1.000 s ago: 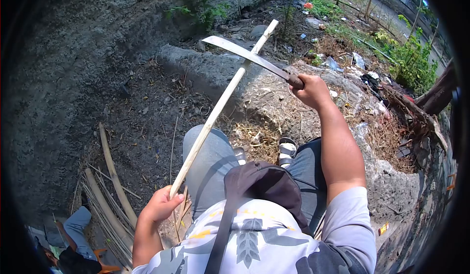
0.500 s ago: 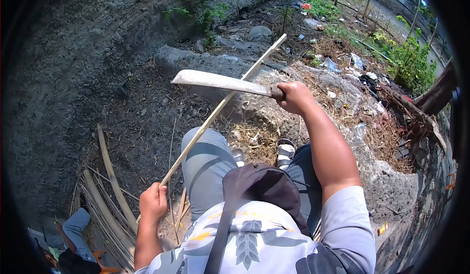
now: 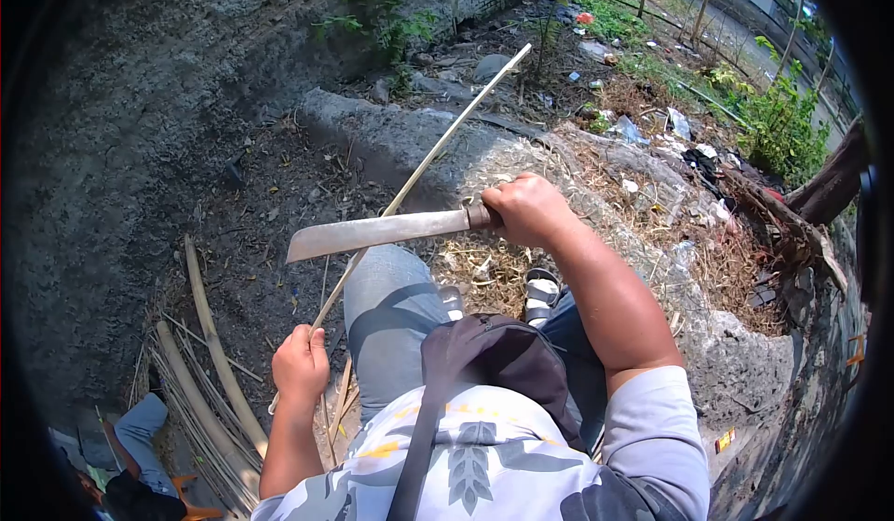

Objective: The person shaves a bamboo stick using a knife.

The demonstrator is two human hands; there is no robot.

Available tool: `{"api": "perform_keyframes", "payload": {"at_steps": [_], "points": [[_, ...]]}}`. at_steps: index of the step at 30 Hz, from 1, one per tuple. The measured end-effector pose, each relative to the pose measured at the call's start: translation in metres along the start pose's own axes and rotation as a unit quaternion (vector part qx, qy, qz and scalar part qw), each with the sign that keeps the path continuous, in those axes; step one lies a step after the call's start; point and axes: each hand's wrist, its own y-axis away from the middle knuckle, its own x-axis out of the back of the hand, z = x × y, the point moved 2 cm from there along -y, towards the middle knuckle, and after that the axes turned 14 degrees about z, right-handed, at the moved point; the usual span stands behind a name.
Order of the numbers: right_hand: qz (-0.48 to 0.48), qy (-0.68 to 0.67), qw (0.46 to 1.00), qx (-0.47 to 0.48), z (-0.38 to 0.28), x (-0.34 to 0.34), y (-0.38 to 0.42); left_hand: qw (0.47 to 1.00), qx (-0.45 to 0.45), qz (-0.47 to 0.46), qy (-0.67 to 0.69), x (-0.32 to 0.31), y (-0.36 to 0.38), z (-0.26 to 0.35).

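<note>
My right hand (image 3: 528,210) is closed round the dark handle of a machete (image 3: 377,232), whose broad blade points left. The blade crosses a long, thin, pale strip (image 3: 447,135) that looks like split bamboo or wood. Near its lower end, my left hand (image 3: 301,367) grips this strip, fingers wrapped and thumb along it. The strip slants from that hand up and to the right, past my left knee. Blade and strip overlap in view, and they appear to touch.
Long curved poles (image 3: 207,335) and a bundle of thin strips (image 3: 191,400) lie on the ground at the left. Another person (image 3: 140,442) sits at the lower left. A rough wall (image 3: 112,148) rises on the left. Litter (image 3: 680,125) and dry shavings (image 3: 503,284) cover ground ahead.
The machete has slid down the strip toward my left hand, with my right hand moving left and down. The strip's far end has shifted slightly left and up.
</note>
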Motion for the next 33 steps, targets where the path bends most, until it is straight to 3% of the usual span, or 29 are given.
{"api": "perform_keyframes", "payload": {"at_steps": [2, 5, 8, 11, 13, 17, 20, 24, 26, 27, 33], "points": [[0.017, -0.003, 0.999, -0.043, 0.016, -0.007, 0.001, 1.0, 0.017, 0.008, 0.016, 0.003, 0.002, 0.0], [-0.021, -0.007, 0.969, -0.245, 0.057, -0.013, 0.01, 0.998, 0.042, 0.008, 0.038, 0.002, 0.005, -0.009], [-0.017, 0.011, 0.961, -0.277, 0.079, -0.004, 0.023, 0.998, 0.057, 0.006, 0.041, -0.002, 0.012, -0.014], [-0.062, 0.026, 0.967, -0.244, 0.062, 0.009, 0.019, 0.992, 0.104, -0.033, 0.07, -0.005, 0.01, 0.0], [-0.058, 0.038, 0.984, -0.162, 0.046, -0.003, 0.015, 0.979, 0.14, -0.082, 0.123, -0.014, 0.011, 0.001], [-0.039, 0.0, 0.999, -0.023, 0.014, -0.012, 0.005, 0.962, 0.133, -0.091, 0.219, -0.039, 0.021, -0.011], [-0.003, 0.012, 0.997, -0.071, 0.035, -0.021, 0.008, 0.955, 0.161, -0.115, 0.219, -0.037, 0.031, -0.026], [0.014, -0.02, 0.946, -0.323, 0.065, -0.006, 0.013, 0.907, 0.267, -0.115, 0.305, -0.041, 0.049, -0.057], [0.012, -0.049, 0.933, -0.356, 0.07, -0.002, 0.02, 0.902, 0.288, -0.107, 0.304, -0.035, 0.047, -0.053], [0.061, -0.071, 0.944, -0.317, 0.069, -0.005, 0.022, 0.907, 0.28, -0.109, 0.296, -0.033, 0.044, -0.048], [0.036, -0.014, 0.998, -0.041, 0.015, -0.009, 0.004, 0.93, 0.19, -0.076, 0.306, -0.045, 0.022, -0.01]]}}
